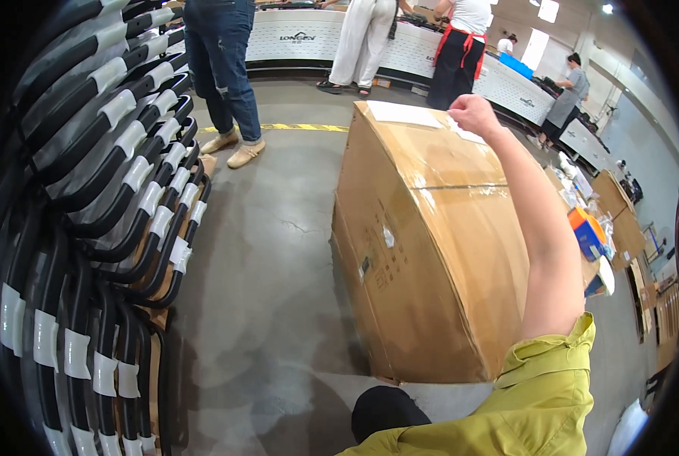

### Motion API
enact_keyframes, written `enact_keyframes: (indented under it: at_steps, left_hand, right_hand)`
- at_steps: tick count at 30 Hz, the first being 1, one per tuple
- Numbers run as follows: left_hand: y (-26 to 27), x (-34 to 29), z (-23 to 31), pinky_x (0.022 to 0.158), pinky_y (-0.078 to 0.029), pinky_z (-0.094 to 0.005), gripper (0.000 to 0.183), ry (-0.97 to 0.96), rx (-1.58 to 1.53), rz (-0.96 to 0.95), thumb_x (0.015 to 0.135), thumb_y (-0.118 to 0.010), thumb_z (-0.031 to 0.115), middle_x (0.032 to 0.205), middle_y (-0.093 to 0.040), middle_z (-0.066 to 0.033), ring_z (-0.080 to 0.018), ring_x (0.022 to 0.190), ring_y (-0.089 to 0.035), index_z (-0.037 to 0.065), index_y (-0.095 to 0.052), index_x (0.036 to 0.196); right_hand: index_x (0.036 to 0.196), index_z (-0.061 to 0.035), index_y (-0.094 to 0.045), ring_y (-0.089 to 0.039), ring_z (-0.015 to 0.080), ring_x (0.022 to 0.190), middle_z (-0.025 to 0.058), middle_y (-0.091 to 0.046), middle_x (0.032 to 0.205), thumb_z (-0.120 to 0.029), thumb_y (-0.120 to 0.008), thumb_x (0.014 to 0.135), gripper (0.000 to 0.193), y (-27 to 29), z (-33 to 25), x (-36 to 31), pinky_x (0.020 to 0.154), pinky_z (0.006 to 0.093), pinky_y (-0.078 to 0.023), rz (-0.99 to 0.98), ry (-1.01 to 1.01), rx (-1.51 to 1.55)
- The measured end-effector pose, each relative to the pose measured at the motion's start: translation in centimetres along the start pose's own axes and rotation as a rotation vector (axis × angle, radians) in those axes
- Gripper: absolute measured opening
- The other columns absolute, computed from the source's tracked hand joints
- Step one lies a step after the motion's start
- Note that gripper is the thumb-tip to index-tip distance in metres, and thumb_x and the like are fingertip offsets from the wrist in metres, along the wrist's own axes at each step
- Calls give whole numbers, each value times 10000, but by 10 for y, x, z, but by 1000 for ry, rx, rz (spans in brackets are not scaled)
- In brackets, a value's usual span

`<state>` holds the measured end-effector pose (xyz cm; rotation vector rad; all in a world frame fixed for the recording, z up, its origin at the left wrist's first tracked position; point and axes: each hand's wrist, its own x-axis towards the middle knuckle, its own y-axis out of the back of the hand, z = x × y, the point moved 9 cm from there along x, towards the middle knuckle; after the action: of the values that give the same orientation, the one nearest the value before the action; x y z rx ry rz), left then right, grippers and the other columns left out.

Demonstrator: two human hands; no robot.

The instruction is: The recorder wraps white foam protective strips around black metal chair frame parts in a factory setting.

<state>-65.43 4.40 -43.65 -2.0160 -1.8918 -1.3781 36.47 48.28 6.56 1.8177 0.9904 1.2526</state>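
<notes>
A large brown cardboard carton (431, 258) stands on the floor in front of me, with clear tape across its top. My right hand (474, 116) is over the carton's far top edge, at the end of my bare forearm and rolled-up green sleeve. Its fingers are curled and pressed together; what they hold, if anything, is hidden. A white sheet (404, 114) lies on the top just left of the hand, and a bit of white shows beneath the hand. My left hand is out of view.
Black tubular frames (119, 197) wrapped with white pieces are stacked along the left. Ahead, a person in jeans (219, 68) stands on the grey floor (271, 251). Several people work at a long white conveyor (294, 44). An orange and blue container (586, 234) sits among clutter at right.
</notes>
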Motion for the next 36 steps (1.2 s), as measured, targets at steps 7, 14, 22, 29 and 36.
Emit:
enact_keyframes:
  at_steps: [7, 14, 22, 29, 36]
  left_hand:
    - [211, 86, -11, 538, -475, -369, 344, 500, -205, -875, 769, -512, 398, 657, -619, -60, -261, 610, -606, 89, -648, 705]
    - [263, 83, 33, 883, -361, -397, 222, -74, -894, -384, 710, -503, -22, 986, -527, -177, -357, 977, -472, -12, -505, 931]
    - [383, 198, 146, 814, -431, -359, 309, -299, -1572, -351, 728, -597, 62, 1013, -554, -167, -320, 954, -528, 16, -522, 1024]
    - [435, 262, 196, 903, -375, -307, 651, 187, -2851, -927, 727, -672, 249, 1146, -480, -156, -184, 1065, -460, -35, -345, 1213]
    - [357, 212, 163, 667, -466, -236, 312, 555, -2613, -881, 736, -672, 189, 863, -610, -55, -89, 751, -566, -14, -566, 947]
  right_hand:
    - [1210, -26, -426, -479, 250, 1063, 188, -488, 1162, -402, -590, 759, 609, -95, -71, 28, 884, 302, -381, -269, 242, 108]
    - [1046, 39, -512, -527, 255, 935, 186, -553, 993, -513, -703, 574, 751, -87, -70, 30, 808, 322, -408, -336, 129, -190]
    - [866, 12, -570, -512, 76, 664, 5, -544, 737, -232, -551, 801, 253, -26, -240, -52, 608, 227, -419, -383, 318, 353]
    - [898, -32, -584, -530, 50, 654, -7, -592, 770, -170, -597, 792, 175, -136, -429, -267, 615, 196, -428, -820, 453, 1062]
    - [964, -8, -553, -526, 85, 835, 24, -587, 879, -129, -612, 779, 229, -243, -439, -409, 773, 224, -402, -1114, 191, 1341]
